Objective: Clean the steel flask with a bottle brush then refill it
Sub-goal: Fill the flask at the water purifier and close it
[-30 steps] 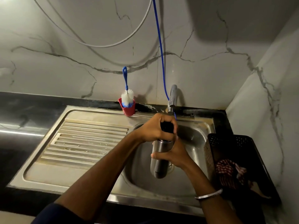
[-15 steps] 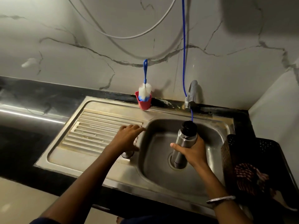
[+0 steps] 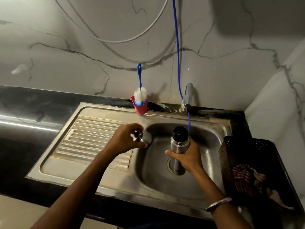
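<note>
Lifted since earlier, left hand [image 3: 125, 139] grips steel cap [image 3: 145, 139]; right hand [image 3: 188, 156] grips flask [image 3: 179, 146] below tap [image 3: 187, 98]

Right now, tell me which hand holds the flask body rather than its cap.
The right hand grips the steel flask over the sink basin; the left hand holds only the steel cap.

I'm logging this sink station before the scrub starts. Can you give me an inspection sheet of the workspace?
Surface: steel sink with ribbed drainboard, set in a dark counter.
Job's things: flask upright in the basin, black inner stopper on; cap off; brush standing in a red cup at the sink's back edge.
Clutter: dark basket right of the sink, striped cloth inside.
Hands: left hand holds the cap over the basin's left rim; right hand grips the flask.
Cables: blue hose hanging down into the basin; grey cable looped on the wall.
Surroundings: marble wall, tap.
</note>
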